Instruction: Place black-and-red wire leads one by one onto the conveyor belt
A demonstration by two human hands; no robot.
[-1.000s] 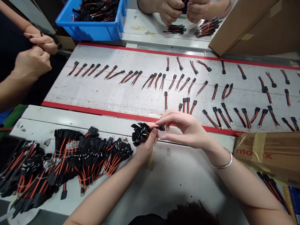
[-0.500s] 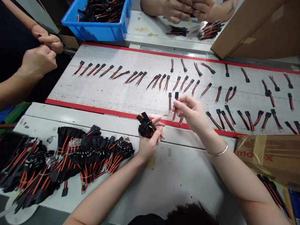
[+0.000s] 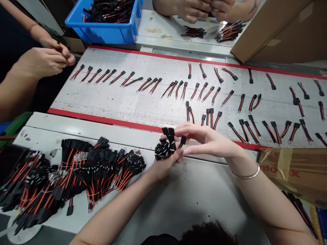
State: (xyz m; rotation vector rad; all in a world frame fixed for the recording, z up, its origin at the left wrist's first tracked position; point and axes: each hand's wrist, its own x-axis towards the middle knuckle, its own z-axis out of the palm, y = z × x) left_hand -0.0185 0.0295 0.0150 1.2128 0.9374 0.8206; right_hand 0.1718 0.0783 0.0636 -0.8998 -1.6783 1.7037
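My left hand [image 3: 167,163] is wrapped round a bundle of short black-and-red cables [image 3: 163,149], their black connectors pointing up and toward me. One cable [image 3: 183,140] leans out on the bundle's right, its lower part hidden by my fingers. Over the belt's near edge, my right hand [image 3: 206,137] reaches to the bundle, thumb and index finger spread around that leaning cable. Its fingertips are partly hidden behind the connectors. Just beyond my right hand, several loose cables [image 3: 211,117] lie on the mesh belt [image 3: 112,103].
Tied cable bundles [image 3: 99,163] are piled left on the white bench [image 3: 204,204]. A cardboard box [image 3: 293,170] stands right. Across the belt are a blue bin [image 3: 102,32], another cardboard box [image 3: 281,30] and a co-worker's hands [image 3: 204,10]. Another person's hands [image 3: 51,59] are at the left.
My right hand has come left and down from above the belt, bringing a cable to the bundle. One more cable lies at the belt's left end, by the co-worker's hands.
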